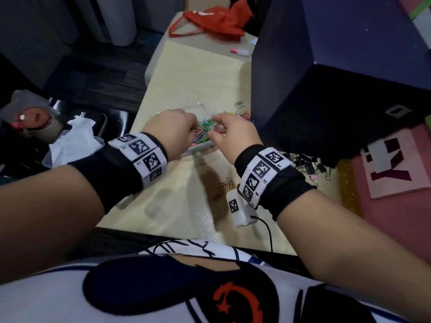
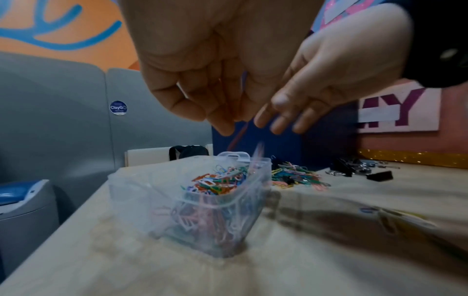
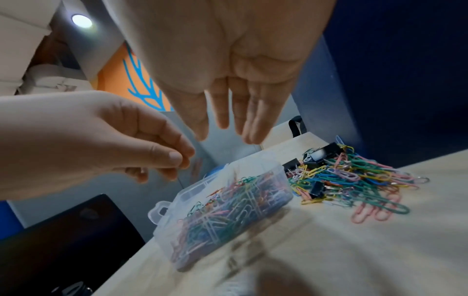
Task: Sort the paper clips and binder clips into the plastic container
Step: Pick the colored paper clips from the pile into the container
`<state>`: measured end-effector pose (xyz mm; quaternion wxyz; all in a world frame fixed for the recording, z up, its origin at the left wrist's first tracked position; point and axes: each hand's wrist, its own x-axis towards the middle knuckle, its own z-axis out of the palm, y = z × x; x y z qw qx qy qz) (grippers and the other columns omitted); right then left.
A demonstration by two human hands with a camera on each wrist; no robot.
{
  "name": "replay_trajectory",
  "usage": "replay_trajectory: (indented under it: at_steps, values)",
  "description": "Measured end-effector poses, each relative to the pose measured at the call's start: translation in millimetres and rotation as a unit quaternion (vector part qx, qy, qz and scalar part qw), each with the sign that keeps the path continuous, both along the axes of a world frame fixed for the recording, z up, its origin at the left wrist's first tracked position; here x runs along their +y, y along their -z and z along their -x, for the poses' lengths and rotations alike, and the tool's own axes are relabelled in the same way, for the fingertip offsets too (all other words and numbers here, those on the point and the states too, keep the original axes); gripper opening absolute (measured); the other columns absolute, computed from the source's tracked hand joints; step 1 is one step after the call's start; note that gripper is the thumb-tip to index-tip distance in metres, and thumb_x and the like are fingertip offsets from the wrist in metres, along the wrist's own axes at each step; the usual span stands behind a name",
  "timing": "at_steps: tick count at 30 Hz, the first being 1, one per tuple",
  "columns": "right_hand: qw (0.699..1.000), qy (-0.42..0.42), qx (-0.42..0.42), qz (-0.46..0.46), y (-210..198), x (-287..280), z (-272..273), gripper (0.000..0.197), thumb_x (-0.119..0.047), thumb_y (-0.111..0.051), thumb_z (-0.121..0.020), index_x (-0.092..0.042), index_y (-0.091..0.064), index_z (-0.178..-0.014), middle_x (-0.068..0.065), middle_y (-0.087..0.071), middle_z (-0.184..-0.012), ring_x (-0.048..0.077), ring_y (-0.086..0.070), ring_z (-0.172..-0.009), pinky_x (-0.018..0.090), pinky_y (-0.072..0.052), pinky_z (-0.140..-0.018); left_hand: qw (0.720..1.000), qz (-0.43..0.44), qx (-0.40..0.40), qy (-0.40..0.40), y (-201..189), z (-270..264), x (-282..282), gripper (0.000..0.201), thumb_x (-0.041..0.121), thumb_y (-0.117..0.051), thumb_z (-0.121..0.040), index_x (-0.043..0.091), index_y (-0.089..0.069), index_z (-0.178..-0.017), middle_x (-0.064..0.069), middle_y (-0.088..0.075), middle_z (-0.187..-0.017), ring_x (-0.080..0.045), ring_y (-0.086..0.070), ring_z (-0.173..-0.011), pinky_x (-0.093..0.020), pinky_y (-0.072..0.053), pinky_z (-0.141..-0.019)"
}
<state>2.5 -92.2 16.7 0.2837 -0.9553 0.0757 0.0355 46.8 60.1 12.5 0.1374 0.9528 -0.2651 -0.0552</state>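
Note:
A clear plastic container [image 1: 200,148] [image 2: 202,224] [image 3: 228,210] stands on the pale table and holds many coloured paper clips. Both hands hover just above it. My left hand [image 1: 186,131] [image 2: 222,122] [image 3: 178,161] has curled fingers, thumb against forefinger, and a blurred reddish paper clip [image 2: 236,138] [image 3: 197,169] hangs at its fingertips. My right hand [image 1: 217,134] [image 3: 228,128] [image 2: 286,120] holds nothing, its fingers straight and pointing down. A loose pile of coloured paper clips [image 1: 242,114] [image 3: 354,176] lies right of the container, with black binder clips [image 3: 321,152] mixed in.
More black binder clips [image 1: 305,162] [image 2: 354,170] lie at the right by a tall dark blue box [image 1: 326,78]. A few clips [image 1: 227,183] sit near the front edge. A red bag [image 1: 214,19] lies at the far end, and crumpled tissue [image 1: 77,136] sits off the left edge.

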Motion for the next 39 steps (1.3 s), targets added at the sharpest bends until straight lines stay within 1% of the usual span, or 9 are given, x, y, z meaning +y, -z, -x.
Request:
replay_trajectory:
  at_steps: [4,6,9,12,17,21,30,34,39]
  values:
    - [0.987,0.009,0.123,0.102,2.6,-12.3,15.5,0.042,-0.022,-0.056,-0.091,-0.017,-0.048,-0.132,0.009,-0.048,-0.132,0.025,-0.054,-0.115,0.032,-0.042,-0.097,1.000,-0.003,0.010,0.015,3.9,3.7,-0.4,0.027,0.020,-0.053,-0.087,0.019,-0.064,-0.112,-0.009,-0.060,-0.110,-0.032,-0.058,-0.104,-0.037,-0.048,-0.085]
    - [0.951,-0.036,0.241,0.189,8.4,-18.8,28.3,0.036,-0.019,-0.049,-0.095,-0.010,-0.050,-0.130,0.011,-0.055,-0.127,0.027,-0.055,-0.115,0.032,-0.045,-0.092,0.997,-0.038,0.043,0.050,15.7,17.1,-6.6,0.028,0.019,-0.052,-0.087,0.021,-0.062,-0.113,-0.006,-0.057,-0.115,-0.029,-0.057,-0.106,-0.035,-0.046,-0.085]
    - [0.918,-0.047,0.321,0.228,31.2,-19.9,50.0,0.049,-0.044,-0.054,-0.090,-0.008,-0.055,-0.124,0.012,-0.055,-0.112,0.028,-0.056,-0.113,0.030,-0.044,-0.081,0.987,-0.094,0.093,0.095,33.7,35.9,-18.9,0.029,0.022,-0.050,-0.089,0.022,-0.059,-0.117,-0.004,-0.054,-0.120,-0.026,-0.055,-0.110,-0.037,-0.049,-0.087]
    - [0.946,0.004,0.283,0.155,51.0,-10.7,67.3,0.074,-0.056,-0.068,-0.075,-0.009,-0.047,-0.128,0.011,-0.044,-0.122,0.029,-0.051,-0.113,0.037,-0.044,-0.093,0.976,-0.130,0.115,0.134,47.0,47.1,-26.7,0.032,0.026,-0.052,-0.089,0.021,-0.056,-0.120,-0.006,-0.054,-0.116,-0.028,-0.056,-0.108,-0.037,-0.049,-0.085]
    - [0.966,-0.063,0.198,0.156,55.5,0.5,75.9,0.036,-0.015,-0.054,-0.088,-0.008,-0.047,-0.123,0.015,-0.043,-0.121,0.035,-0.050,-0.112,0.039,-0.042,-0.092,0.967,-0.147,0.115,0.176,56.2,52.5,-29.3,0.031,0.030,-0.060,-0.083,0.019,-0.057,-0.112,-0.006,-0.053,-0.104,-0.029,-0.058,-0.100,-0.038,-0.050,-0.083]
    - [0.971,-0.070,0.182,0.139,61.0,-11.3,79.5,0.035,-0.002,-0.049,-0.086,-0.012,-0.054,-0.119,0.013,-0.047,-0.115,0.034,-0.055,-0.105,0.038,-0.045,-0.089,0.971,-0.133,0.115,0.162,57.4,51.5,-25.9,0.031,0.028,-0.056,-0.084,0.022,-0.058,-0.115,-0.004,-0.054,-0.108,-0.027,-0.057,-0.103,-0.037,-0.051,-0.083]
    - [0.969,-0.015,0.194,0.153,55.3,-29.9,59.9,0.026,-0.008,-0.047,-0.089,-0.010,-0.060,-0.112,0.012,-0.056,-0.115,0.030,-0.056,-0.105,0.032,-0.045,-0.089,0.998,-0.048,0.014,-0.033,49.0,18.9,3.0,0.032,0.011,-0.049,-0.088,0.013,-0.049,-0.121,-0.013,-0.049,-0.116,-0.036,-0.049,-0.102,-0.046,-0.048,-0.080]
    - [0.973,-0.004,0.198,0.123,39.0,-26.5,36.6,0.024,-0.012,-0.052,-0.088,-0.018,-0.064,-0.108,0.004,-0.064,-0.109,0.023,-0.057,-0.103,0.024,-0.044,-0.081,0.994,-0.106,0.016,-0.001,54.7,9.8,16.4,0.020,0.011,-0.052,-0.088,0.013,-0.056,-0.107,-0.010,-0.053,-0.104,-0.034,-0.050,-0.095,-0.047,-0.051,-0.079]
    - [0.998,0.021,0.050,0.017,8.2,-5.1,0.6,0.012,-0.021,-0.061,-0.089,-0.019,-0.065,-0.100,-0.001,-0.067,-0.096,0.019,-0.061,-0.091,0.027,-0.047,-0.084,0.993,-0.114,0.014,0.024,53.4,14.1,16.1,0.015,0.011,-0.052,-0.088,0.016,-0.056,-0.102,-0.008,-0.053,-0.101,-0.032,-0.052,-0.093,-0.044,-0.051,-0.076]
